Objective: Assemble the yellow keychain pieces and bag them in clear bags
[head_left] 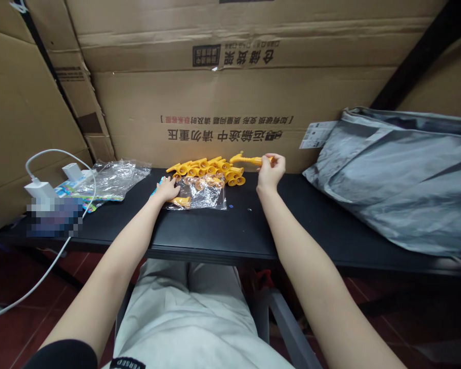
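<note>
Partly hidden: yellow piece [249,160], one end covered by right hand [271,171], fingers clamped on it, beside yellow pile [211,168]. Clear bag [207,199], left edge under left hand [168,189]; whether those fingers grip, cannot tell.

Piled horn-shaped pieces [211,170] orange-yellow, clear bag [207,199] colourless, table [200,230] plain black, cardboard [234,95] brown with black and red print, large bag [399,189] silver-grey, cable [54,150] white, trousers [188,307] pale grey, floor tiles [23,328] dark red

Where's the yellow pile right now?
In the head view, the pile of yellow pieces lies on the black table, partly behind the clear bag, left of the right hand.
</note>
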Available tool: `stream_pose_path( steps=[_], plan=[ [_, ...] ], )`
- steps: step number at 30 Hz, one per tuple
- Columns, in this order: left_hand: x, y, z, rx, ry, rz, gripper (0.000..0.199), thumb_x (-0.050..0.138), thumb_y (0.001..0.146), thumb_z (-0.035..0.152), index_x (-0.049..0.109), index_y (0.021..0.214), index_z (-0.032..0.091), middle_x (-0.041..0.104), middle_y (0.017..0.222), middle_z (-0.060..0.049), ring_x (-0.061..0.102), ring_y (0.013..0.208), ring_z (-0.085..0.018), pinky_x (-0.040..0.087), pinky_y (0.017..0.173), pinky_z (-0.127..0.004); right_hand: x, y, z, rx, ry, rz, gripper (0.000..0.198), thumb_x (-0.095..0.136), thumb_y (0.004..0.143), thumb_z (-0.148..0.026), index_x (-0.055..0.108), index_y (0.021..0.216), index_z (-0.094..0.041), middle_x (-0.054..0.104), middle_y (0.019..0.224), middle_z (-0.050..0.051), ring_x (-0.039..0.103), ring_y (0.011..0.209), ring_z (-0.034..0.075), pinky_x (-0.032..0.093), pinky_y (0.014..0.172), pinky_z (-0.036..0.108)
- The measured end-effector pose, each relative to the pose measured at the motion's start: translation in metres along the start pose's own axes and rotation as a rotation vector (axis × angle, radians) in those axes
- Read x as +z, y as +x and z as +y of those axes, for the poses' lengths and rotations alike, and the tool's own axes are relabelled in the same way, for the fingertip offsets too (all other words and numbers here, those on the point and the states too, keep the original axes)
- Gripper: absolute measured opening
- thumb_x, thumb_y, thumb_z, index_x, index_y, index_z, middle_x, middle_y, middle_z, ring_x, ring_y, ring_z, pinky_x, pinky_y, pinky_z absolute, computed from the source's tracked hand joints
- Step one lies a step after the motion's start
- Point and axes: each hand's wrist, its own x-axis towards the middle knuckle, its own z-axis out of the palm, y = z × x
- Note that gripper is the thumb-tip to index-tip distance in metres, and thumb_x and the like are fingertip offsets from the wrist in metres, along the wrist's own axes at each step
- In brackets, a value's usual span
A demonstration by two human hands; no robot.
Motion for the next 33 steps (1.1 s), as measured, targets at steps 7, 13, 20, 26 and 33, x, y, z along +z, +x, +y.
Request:
stream_pose_path(
  steps=[7,13,20,26,33],
  plan=[
    [0.003,0.002,-0.001,0.005,-0.022,0.033,0.061,0.033,0.088,0.041,0.035,0.145,0.021,0.027,0.155,-0.011,0.017,0.145,-0.032,0.024,0.112,-0.057,0.001,-0.028,-0.046,0.059,0.350,-0.281,0.023,0.045,0.084,-0.037,0.053,0.098,-0.020,0.060,0.094,0.005,0.059,0.070,0.014,0.048,0.058,0.026],
    [0.002,0.003,-0.003,0.000,-0.010,0.016,0.061,0.036,0.088,0.040,0.035,0.145,0.021,0.027,0.155,-0.012,0.017,0.145,-0.031,0.024,0.112,-0.057,0.003,-0.051,-0.056,0.041,0.402,-0.713,0.018,0.062,0.070,-0.030,0.050,0.079,-0.020,0.057,0.075,-0.001,0.050,0.056,0.009,0.045,0.054,0.025],
    [0.000,0.004,-0.008,-0.022,0.015,-0.031,0.061,0.033,0.089,0.040,0.033,0.147,0.020,0.024,0.156,-0.013,0.016,0.145,-0.031,0.022,0.113,-0.057,0.000,-0.053,-0.050,-0.065,0.225,-0.991,0.026,0.070,0.066,-0.030,0.059,0.086,-0.016,0.062,0.075,0.000,0.055,0.065,0.013,0.047,0.060,0.026],
    [-0.003,0.002,-0.007,-0.024,0.007,-0.060,0.065,0.029,0.090,0.047,0.026,0.149,0.022,0.018,0.157,-0.012,0.011,0.146,-0.031,0.019,0.112,-0.058,0.004,-0.062,-0.051,-0.141,0.115,-1.209,0.028,0.068,0.070,-0.038,0.070,0.084,-0.014,0.062,0.062,0.000,0.055,0.056,0.014,0.044,0.056,0.027],
    [-0.004,-0.007,0.004,0.036,-0.044,-0.092,0.069,0.016,0.091,0.055,0.016,0.152,0.022,0.010,0.159,-0.008,0.004,0.146,-0.029,0.014,0.113,-0.059,0.015,-0.082,-0.061,-0.319,0.171,-1.027,0.032,0.064,0.076,-0.036,0.074,0.098,-0.015,0.070,0.084,0.004,0.061,0.077,0.019,0.048,0.071,0.030]
  ],
)
